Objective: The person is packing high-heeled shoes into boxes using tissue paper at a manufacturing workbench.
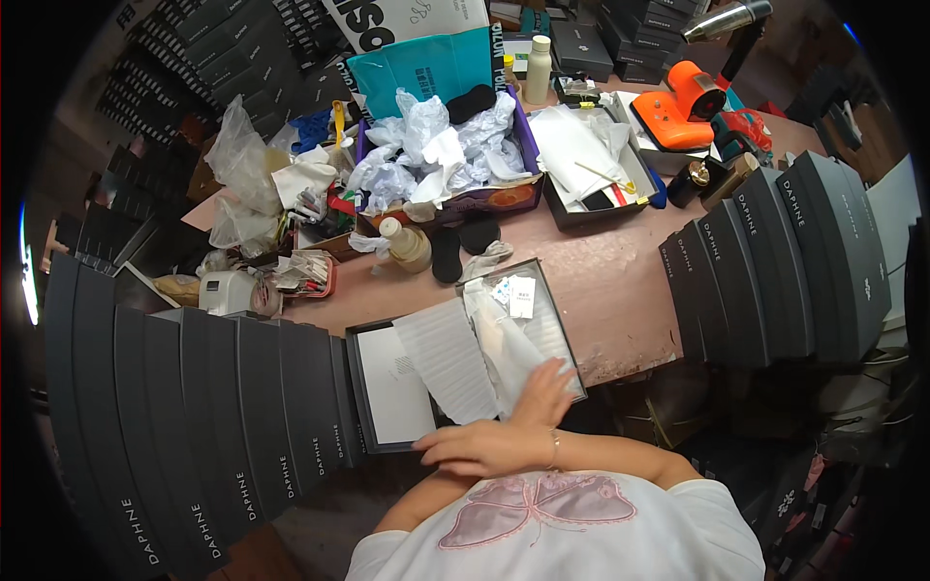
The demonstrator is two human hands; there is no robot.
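My forearms cross in front of my chest. My left hand (544, 389) lies with fingers stretched out at the near right side of an open dark grey shoebox (559, 308), over white tissue paper (499, 339). My right hand (484, 447), a bracelet at its wrist, passes above the left forearm. Its fingers point left, apart, by the near edge of a dark box lid (395, 448) with a white inside. A ribbed white foam sheet (444, 360) spans the gap between lid and shoebox. Small white printed cards (521, 297) rest at the shoebox's far end.
Rows of dark shoeboxes stand at the left (208, 407) and right (765, 261). Behind are a purple carton (528, 145) of crumpled tissue, a tray of papers (581, 215), a beige bottle (405, 247), black oval pads (446, 255) and an orange tool (678, 111).
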